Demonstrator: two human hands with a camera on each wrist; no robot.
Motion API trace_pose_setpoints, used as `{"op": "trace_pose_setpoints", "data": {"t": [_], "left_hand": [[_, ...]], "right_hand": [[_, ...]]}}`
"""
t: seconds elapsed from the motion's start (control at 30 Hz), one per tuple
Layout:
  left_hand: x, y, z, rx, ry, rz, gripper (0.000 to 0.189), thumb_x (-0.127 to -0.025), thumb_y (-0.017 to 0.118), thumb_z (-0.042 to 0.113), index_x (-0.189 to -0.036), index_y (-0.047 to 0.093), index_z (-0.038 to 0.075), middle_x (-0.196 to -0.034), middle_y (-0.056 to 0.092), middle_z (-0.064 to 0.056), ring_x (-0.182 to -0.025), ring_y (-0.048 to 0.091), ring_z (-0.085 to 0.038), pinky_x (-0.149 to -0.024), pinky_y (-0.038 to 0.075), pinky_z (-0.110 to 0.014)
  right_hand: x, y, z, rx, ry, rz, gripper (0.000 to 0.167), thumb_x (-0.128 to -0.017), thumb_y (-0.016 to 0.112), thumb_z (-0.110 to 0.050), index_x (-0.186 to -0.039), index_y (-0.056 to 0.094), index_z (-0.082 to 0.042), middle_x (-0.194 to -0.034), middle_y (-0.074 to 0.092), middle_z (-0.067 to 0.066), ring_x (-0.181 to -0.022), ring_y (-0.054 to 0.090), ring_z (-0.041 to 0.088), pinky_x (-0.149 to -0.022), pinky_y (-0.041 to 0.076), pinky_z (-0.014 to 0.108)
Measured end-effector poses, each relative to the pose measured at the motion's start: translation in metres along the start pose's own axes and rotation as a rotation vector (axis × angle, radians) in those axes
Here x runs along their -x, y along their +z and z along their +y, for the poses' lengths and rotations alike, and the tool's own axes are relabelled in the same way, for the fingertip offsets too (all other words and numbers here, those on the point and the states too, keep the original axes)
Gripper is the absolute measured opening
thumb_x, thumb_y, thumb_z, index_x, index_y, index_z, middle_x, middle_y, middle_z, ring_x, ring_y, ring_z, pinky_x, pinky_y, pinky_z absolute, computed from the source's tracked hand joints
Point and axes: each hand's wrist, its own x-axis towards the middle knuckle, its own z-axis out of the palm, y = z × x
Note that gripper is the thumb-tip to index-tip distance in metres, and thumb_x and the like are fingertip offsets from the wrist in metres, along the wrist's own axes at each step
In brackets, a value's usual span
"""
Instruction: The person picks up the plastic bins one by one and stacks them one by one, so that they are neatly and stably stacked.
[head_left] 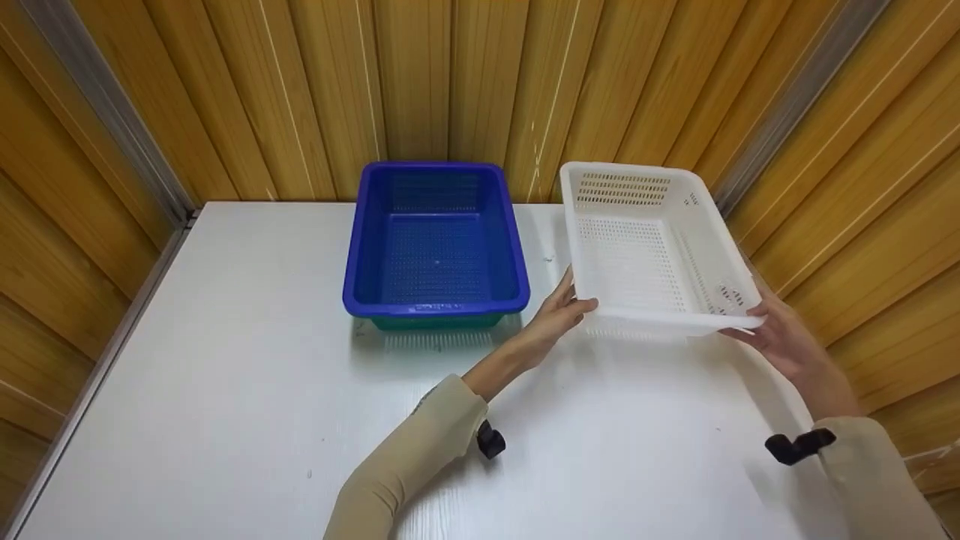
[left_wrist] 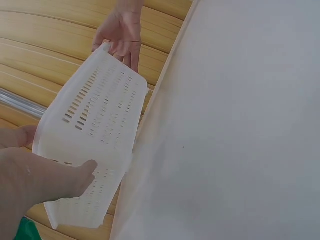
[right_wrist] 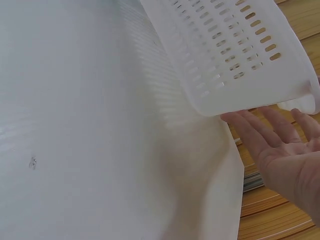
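Observation:
A white plastic basket (head_left: 637, 317) with slotted walls is held by both hands over the right part of the table. My left hand (head_left: 553, 319) grips its near left corner, thumb over the rim. At the near right corner, my right hand (head_left: 784, 341) holds the rim with the thumb on top and fingers underneath. Seen from the right wrist, the basket's base (right_wrist: 210, 110) stands above the tabletop and that hand's fingers (right_wrist: 250, 131) reach below it. Left of it, a blue basket (head_left: 435, 308) sits nested in a green basket (head_left: 439, 323), whose lower part shows underneath.
The baskets are on a white table (head_left: 247, 360). Wood-look panel walls (head_left: 487, 90) enclose its back and both sides, and the right wall (head_left: 877, 300) is close beside my right hand. Metal posts (head_left: 112, 105) stand in the corners.

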Motion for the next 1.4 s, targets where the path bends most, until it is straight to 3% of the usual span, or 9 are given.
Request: {"op": "trace_pose_setpoints", "data": {"t": [0.27,0.57,0.83,1.07,1.4], "left_hand": [[0.005,-0.001,0.017,-0.038,0.141,-0.034,0.079,-0.105,0.056,0.025,-0.165,0.005,0.039,-0.174,0.010,0.009,-0.161,0.010,-0.018,-0.130,0.013,-0.053],[0.011,-0.010,0.029,0.014,0.236,-0.035,0.075,-0.107,0.051,0.021,-0.164,0.006,0.039,-0.174,0.002,0.012,-0.161,0.005,-0.015,-0.130,0.016,-0.046],[0.023,-0.024,0.047,-0.011,0.239,0.069,0.077,-0.103,0.056,0.023,-0.165,0.012,0.036,-0.174,0.006,0.007,-0.160,0.012,-0.017,-0.129,0.022,-0.046],[0.036,-0.041,0.063,-0.036,0.294,0.063,0.074,-0.103,0.054,0.023,-0.164,0.014,0.036,-0.173,0.014,0.005,-0.160,0.017,-0.020,-0.128,0.023,-0.051],[0.061,-0.070,0.078,-0.035,0.339,0.115,0.073,-0.105,0.051,0.026,-0.165,0.011,0.036,-0.173,0.013,0.001,-0.158,0.022,-0.032,-0.128,0.019,-0.056]], "right_hand": [[-0.008,0.020,-0.011,0.018,-0.110,-0.034,0.060,-0.104,0.012,0.004,-0.158,0.032,-0.009,-0.143,0.060,0.011,-0.124,0.065,0.027,-0.102,0.056,0.043],[-0.016,0.051,-0.022,0.055,-0.158,0.038,0.062,-0.102,0.015,0.006,-0.159,0.035,-0.010,-0.140,0.063,0.011,-0.120,0.068,0.027,-0.097,0.059,0.041],[-0.028,0.076,-0.023,0.065,-0.156,0.040,0.060,-0.103,0.019,0.004,-0.159,0.034,-0.012,-0.142,0.062,0.010,-0.121,0.068,0.027,-0.097,0.059,0.040],[-0.044,0.095,-0.020,0.006,-0.141,0.031,0.059,-0.104,0.021,0.003,-0.158,0.038,-0.016,-0.142,0.062,0.011,-0.122,0.067,0.028,-0.098,0.059,0.042],[-0.074,0.123,-0.012,0.139,-0.097,0.055,0.060,-0.106,0.027,-0.002,-0.164,0.024,-0.016,-0.148,0.055,0.010,-0.125,0.065,0.026,-0.099,0.058,0.042]]}}
